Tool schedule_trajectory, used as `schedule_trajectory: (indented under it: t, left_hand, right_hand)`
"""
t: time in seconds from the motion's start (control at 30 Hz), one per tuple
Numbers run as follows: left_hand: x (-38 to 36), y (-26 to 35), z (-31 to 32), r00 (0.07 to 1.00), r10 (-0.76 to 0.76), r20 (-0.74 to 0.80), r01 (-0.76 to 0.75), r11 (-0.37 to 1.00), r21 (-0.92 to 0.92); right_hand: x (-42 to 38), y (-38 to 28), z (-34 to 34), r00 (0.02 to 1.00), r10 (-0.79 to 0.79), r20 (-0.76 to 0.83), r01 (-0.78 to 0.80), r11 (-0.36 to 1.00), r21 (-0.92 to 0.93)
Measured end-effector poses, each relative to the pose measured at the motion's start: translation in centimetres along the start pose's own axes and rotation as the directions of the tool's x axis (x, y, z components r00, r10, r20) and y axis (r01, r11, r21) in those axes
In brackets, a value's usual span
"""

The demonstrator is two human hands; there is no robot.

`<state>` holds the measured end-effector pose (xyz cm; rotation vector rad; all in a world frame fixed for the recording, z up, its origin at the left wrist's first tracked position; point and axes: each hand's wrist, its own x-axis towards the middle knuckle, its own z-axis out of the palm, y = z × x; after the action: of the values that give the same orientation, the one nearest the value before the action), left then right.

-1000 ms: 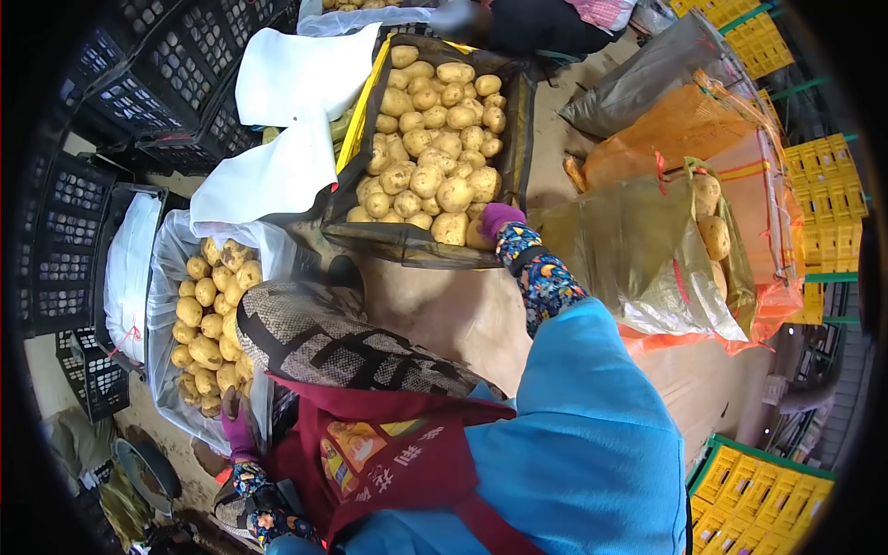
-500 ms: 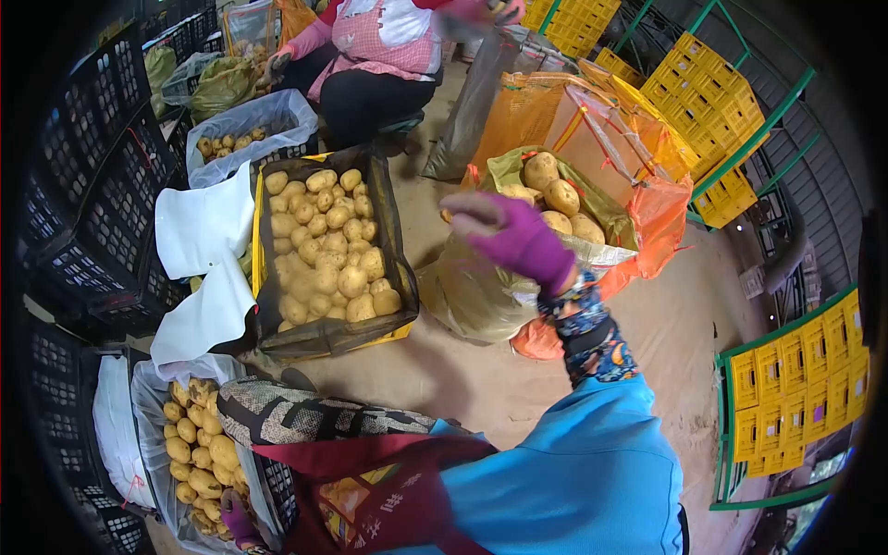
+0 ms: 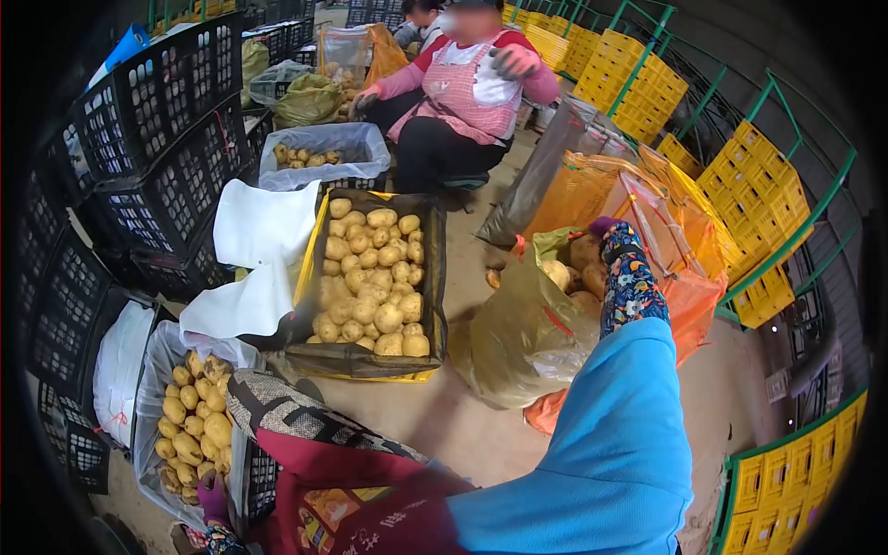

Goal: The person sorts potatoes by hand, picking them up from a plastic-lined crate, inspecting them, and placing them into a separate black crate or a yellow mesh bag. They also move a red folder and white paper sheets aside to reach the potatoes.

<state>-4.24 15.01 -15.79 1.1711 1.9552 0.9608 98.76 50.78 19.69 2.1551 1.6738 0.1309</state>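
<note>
My right hand (image 3: 604, 228), in a purple glove, reaches to the far side of an olive plastic bag (image 3: 518, 338) of large potatoes (image 3: 585, 252). My forearm and patterned sleeve cover most of that hand, so its fingers are hidden. At the lower left, my left hand (image 3: 214, 500), also purple-gloved, is at the near edge of a plastic-lined crate (image 3: 148, 421). Its fingers lie against the potatoes (image 3: 191, 416) there, apart as far as they show. Between these containers stands a yellow crate with dark mesh lining (image 3: 430, 277), filled with smaller potatoes (image 3: 375, 277).
Another person (image 3: 462, 92) sits beyond the crates, near a lined crate (image 3: 319, 143) of potatoes. Black crates (image 3: 157, 97) are stacked left, yellow crates (image 3: 754, 185) right. White sheets (image 3: 264, 222) hang over the middle crate's left side. An orange mesh bag (image 3: 684, 287) surrounds the olive bag.
My right hand has moved from above the olive bag's left side to its far side, among the large potatoes. The view has tilted up, while my left hand stays at the lower-left crate.
</note>
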Motion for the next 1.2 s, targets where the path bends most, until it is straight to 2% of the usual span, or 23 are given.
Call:
schedule_trajectory:
  t: [0.1,0.17,0.2,0.27,0.3,0.37,0.43,0.47,0.5,0.57,0.6,0.63,0.7,0.77,0.8,0.83,0.9,0.97,1.0,1.03,1.07,1.13,1.2]
  left_hand:
    - [0.8,-1.0,-0.6,1.0,-0.028,0.008,0.028,0.996,0.086]
    - [1.5,-3.3,-0.3,1.0,0.014,-0.015,-0.011,0.986,0.168]
    - [1.3,-3.0,-0.1,1.0,0.022,0.005,-0.023,0.987,0.156]
    - [1.3,-2.3,-0.5,0.999,0.038,0.036,-0.042,0.991,0.128]
    - [0.3,1.8,-0.4,0.996,-0.043,0.074,0.036,0.995,0.093]
    - [0.4,1.6,-0.5,0.998,-0.009,0.058,0.003,0.995,0.102]
    - [1.0,-0.3,-0.3,0.996,0.075,0.056,-0.083,0.985,0.152]
    - [1.2,-0.8,0.0,0.997,0.037,0.062,-0.042,0.995,0.095]
    - [1.4,-1.1,0.1,0.998,-0.002,0.065,-0.001,0.999,0.041]
    - [1.0,-0.4,-0.5,0.991,-0.102,0.084,0.103,0.995,-0.012]
    - [0.9,-0.8,-0.8,0.993,-0.087,0.074,0.087,0.996,0.009]
    - [1.1,-1.1,-0.6,0.996,-0.07,0.062,0.068,0.997,0.023]
    - [0.7,-0.7,-0.3,0.997,-0.007,0.071,0.001,0.996,0.094]
    - [0.7,0.2,0.4,0.999,0.029,0.026,-0.031,0.998,0.054]
    - [0.3,0.2,0.3,0.999,0.042,0.009,-0.043,0.998,0.041]
    - [0.8,-0.8,0.1,0.998,-0.042,0.04,0.044,0.998,-0.036]
    - [1.1,-1.6,0.0,0.998,-0.024,0.063,0.028,0.997,-0.066]
    - [0.8,-0.7,0.1,0.999,0.038,0.025,-0.037,0.999,-0.035]
    - [0.0,1.1,0.2,0.997,0.078,-0.002,-0.078,0.997,0.009]
    - [-0.4,2.1,0.0,0.992,0.122,-0.018,-0.121,0.991,0.057]
    - [-0.4,1.7,-0.3,0.997,0.076,-0.029,-0.077,0.997,-0.005]
    - [0.3,0.2,0.2,0.999,-0.009,-0.036,0.004,0.99,-0.141]
    - [0.5,0.3,0.3,0.999,0.038,-0.005,-0.038,0.999,-0.021]
  right_hand:
    - [-0.4,2.3,4.9,0.991,0.124,0.042,-0.131,0.925,0.355]
    - [0.5,4.0,4.1,0.993,-0.093,-0.068,0.094,0.995,0.014]
    - [0.0,4.5,3.4,0.973,-0.215,-0.088,0.198,0.966,-0.168]
    - [-2.5,4.3,2.1,0.933,0.116,-0.341,-0.069,0.986,0.149]
    - [-3.7,3.9,0.8,0.858,0.294,-0.421,-0.162,0.933,0.321]
    - [-7.1,4.6,0.1,0.759,0.332,-0.56,-0.095,0.907,0.409]
    - [-9.8,3.0,-0.2,0.69,0.403,-0.601,-0.193,0.903,0.385]
    - [-11.1,0.1,-1.3,0.642,0.45,-0.62,-0.232,0.886,0.402]
    - [-11.7,-1.5,-2.5,0.661,0.504,-0.556,-0.329,0.861,0.388]
    - [-11.5,-0.8,-2.1,0.733,0.465,-0.497,-0.339,0.882,0.327]
    - [-11.2,-1.0,-2.6,0.764,0.445,-0.468,-0.339,0.893,0.296]
    - [-10.3,-1.2,-3.8,0.812,0.485,-0.325,-0.403,0.868,0.29]
    - [-12.9,-6.3,-8.7,0.909,0.211,-0.36,-0.177,0.976,0.124]
    - [-13.6,-10.0,-9.8,0.854,-0.224,-0.47,0.125,0.965,-0.232]
    - [-13.4,-11.3,-9.6,0.785,-0.392,-0.48,0.216,0.899,-0.381]
    - [-11.9,-12.2,-8.2,0.736,-0.47,-0.488,0.252,0.859,-0.447]
    - [-10.7,-12.9,-6.7,0.787,-0.431,-0.441,0.251,0.877,-0.409]
    - [-9.1,-12.5,-7.3,0.932,-0.201,-0.301,0.139,0.967,-0.216]
    - [-9.8,-11.7,-8.1,0.883,-0.152,-0.445,0.141,0.988,-0.057]
    - [-10.5,-10.7,-8.3,0.875,-0.11,-0.472,0.188,0.975,0.121]
    - [-10.3,-9.7,-7.4,0.883,-0.062,-0.464,0.182,0.959,0.219]
    - [-10.6,-7.8,-6.3,0.899,-0.119,-0.421,0.215,0.959,0.187]
    - [-12.6,-7.4,-7.8,0.893,-0.059,-0.447,0.176,0.958,0.225]
